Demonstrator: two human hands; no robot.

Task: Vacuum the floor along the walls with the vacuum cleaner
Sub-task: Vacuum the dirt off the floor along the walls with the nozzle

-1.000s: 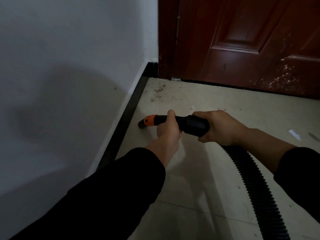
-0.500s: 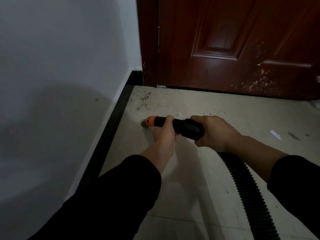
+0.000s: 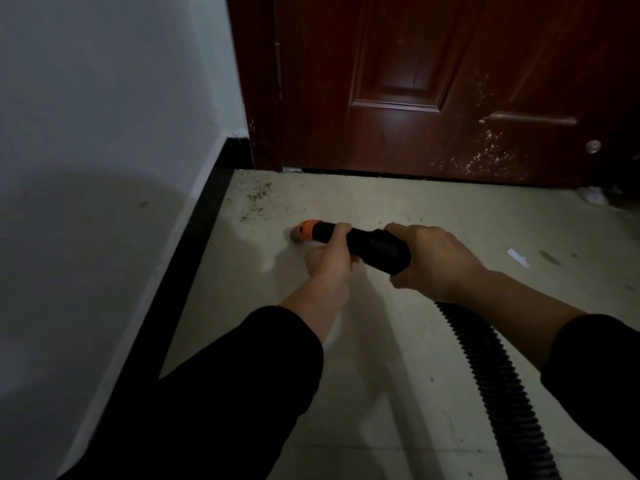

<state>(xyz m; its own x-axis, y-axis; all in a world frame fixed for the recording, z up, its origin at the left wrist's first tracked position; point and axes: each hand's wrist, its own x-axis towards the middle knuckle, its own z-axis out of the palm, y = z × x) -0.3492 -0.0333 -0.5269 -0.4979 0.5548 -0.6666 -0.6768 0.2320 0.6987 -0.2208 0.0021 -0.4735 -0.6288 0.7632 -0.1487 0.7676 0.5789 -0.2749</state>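
Note:
The vacuum nozzle (image 3: 308, 231), black with an orange tip, points left and down onto the pale tiled floor (image 3: 363, 341), a short way off the black baseboard (image 3: 194, 251). My left hand (image 3: 330, 261) grips the narrow tube just behind the orange tip. My right hand (image 3: 433, 261) grips the thicker black cuff (image 3: 379, 249) where the ribbed hose (image 3: 491, 372) joins; the hose runs off toward the lower right. Dark crumbs of dirt (image 3: 256, 199) lie in the corner ahead of the nozzle.
A white wall (image 3: 104, 133) runs along the left. A dark red door (image 3: 433, 81) and its frame close the far side. A white scrap (image 3: 517, 256) and a dark smudge lie on the floor at right, with more debris by the door's right end.
The nozzle has drawn away from the baseboard toward the middle of the floor, and the view has shifted so that more of the door shows. Both hands keep their grip.

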